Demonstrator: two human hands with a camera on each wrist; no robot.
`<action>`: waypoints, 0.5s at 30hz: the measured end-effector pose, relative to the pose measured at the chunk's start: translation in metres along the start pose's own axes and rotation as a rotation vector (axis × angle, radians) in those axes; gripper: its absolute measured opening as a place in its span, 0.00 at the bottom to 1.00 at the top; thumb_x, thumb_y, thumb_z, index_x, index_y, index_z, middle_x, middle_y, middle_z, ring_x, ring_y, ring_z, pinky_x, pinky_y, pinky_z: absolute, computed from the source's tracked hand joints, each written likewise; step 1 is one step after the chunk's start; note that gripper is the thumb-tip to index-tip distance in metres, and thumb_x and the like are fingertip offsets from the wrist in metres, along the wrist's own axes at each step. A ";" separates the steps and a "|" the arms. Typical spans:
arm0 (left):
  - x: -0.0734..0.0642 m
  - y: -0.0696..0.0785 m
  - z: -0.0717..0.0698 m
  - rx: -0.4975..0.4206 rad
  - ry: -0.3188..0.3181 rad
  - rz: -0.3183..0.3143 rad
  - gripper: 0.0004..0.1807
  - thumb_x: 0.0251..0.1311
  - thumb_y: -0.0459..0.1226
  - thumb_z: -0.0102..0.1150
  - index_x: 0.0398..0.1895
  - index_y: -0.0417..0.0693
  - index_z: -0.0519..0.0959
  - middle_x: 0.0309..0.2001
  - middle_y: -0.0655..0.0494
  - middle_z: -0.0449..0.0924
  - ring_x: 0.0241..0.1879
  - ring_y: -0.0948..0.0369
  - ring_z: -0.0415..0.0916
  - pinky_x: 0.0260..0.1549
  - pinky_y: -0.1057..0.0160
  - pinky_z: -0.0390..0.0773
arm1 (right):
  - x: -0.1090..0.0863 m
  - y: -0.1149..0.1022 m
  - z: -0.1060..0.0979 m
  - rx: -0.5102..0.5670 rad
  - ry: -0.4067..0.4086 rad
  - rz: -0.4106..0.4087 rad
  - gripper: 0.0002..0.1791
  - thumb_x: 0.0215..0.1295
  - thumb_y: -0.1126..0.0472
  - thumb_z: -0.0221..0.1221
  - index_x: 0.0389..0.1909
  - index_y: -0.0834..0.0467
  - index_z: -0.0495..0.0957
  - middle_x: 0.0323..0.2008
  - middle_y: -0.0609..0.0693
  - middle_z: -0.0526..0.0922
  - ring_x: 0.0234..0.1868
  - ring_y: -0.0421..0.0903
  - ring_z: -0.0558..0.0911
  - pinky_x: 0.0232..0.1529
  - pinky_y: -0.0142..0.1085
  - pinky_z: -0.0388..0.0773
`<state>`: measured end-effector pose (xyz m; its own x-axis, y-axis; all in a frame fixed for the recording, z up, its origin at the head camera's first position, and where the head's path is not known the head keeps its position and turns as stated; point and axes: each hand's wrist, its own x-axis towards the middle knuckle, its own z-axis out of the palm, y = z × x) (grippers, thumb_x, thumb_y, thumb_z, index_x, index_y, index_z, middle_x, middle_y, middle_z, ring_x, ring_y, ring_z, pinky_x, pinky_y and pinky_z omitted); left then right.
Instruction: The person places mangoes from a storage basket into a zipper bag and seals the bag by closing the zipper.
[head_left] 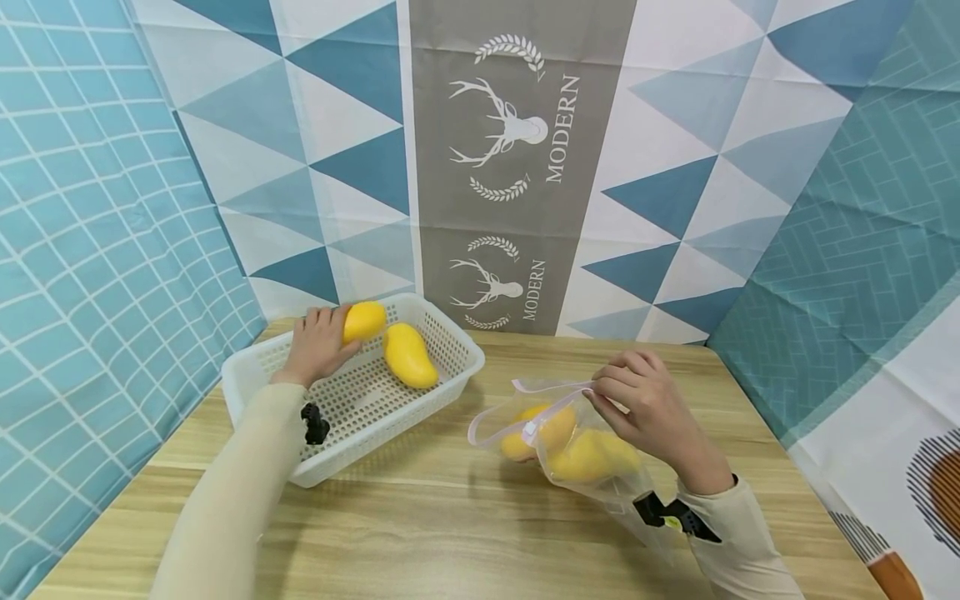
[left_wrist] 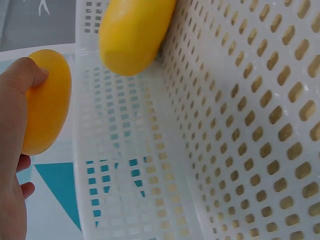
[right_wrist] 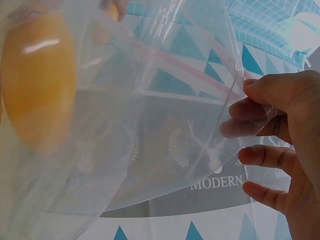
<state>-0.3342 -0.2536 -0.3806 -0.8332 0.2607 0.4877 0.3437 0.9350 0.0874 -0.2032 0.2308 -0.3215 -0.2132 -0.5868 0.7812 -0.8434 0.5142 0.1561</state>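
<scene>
So the left hand (head_left: 317,346) has a mango (head_left: 365,321) clamped between thumb and fingers, up over the far side of the basket (head_left: 360,404). The right hand (head_left: 648,408) is pinching the mouth of a zip bag (head_left: 558,407) with mangoes inside; right wrist view shows fingertips through the plastic, which the head view hides.

The right hand (right_wrist: 295,137) pinches the edge of a clear plastic bag (right_wrist: 155,175) between thumb and fingers. A yellow-orange mango (right_wrist: 40,85) shows through the plastic at left, and a printed backdrop (right_wrist: 217,202) lettered MODERN stands behind.
</scene>
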 end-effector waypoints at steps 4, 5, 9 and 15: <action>0.003 0.001 -0.005 0.020 0.016 0.004 0.34 0.65 0.45 0.58 0.66 0.33 0.63 0.49 0.30 0.69 0.48 0.37 0.63 0.42 0.40 0.63 | 0.002 0.000 0.000 0.005 0.013 -0.014 0.21 0.78 0.53 0.49 0.25 0.56 0.80 0.28 0.48 0.83 0.35 0.50 0.78 0.42 0.51 0.69; 0.003 0.001 -0.006 0.019 0.018 0.004 0.34 0.65 0.46 0.58 0.66 0.33 0.63 0.49 0.30 0.69 0.48 0.37 0.62 0.42 0.41 0.63 | 0.002 0.000 0.000 0.005 0.014 -0.016 0.21 0.78 0.53 0.49 0.25 0.56 0.80 0.28 0.48 0.83 0.35 0.50 0.78 0.42 0.51 0.69; 0.005 0.002 -0.009 0.000 0.025 0.004 0.34 0.66 0.46 0.57 0.67 0.33 0.63 0.49 0.31 0.68 0.49 0.37 0.61 0.42 0.40 0.61 | 0.001 0.000 0.000 0.002 -0.006 -0.002 0.21 0.78 0.52 0.49 0.25 0.55 0.80 0.28 0.48 0.83 0.36 0.50 0.78 0.43 0.51 0.69; 0.010 0.006 -0.014 -0.027 0.028 0.005 0.33 0.67 0.45 0.57 0.68 0.35 0.62 0.50 0.32 0.67 0.49 0.38 0.60 0.42 0.41 0.60 | -0.001 0.001 0.000 -0.003 -0.024 0.014 0.22 0.78 0.52 0.48 0.25 0.56 0.80 0.28 0.48 0.84 0.36 0.51 0.78 0.43 0.51 0.69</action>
<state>-0.3344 -0.2485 -0.3633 -0.8193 0.2578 0.5122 0.3593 0.9269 0.1082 -0.2037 0.2317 -0.3221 -0.2372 -0.5943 0.7684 -0.8385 0.5247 0.1470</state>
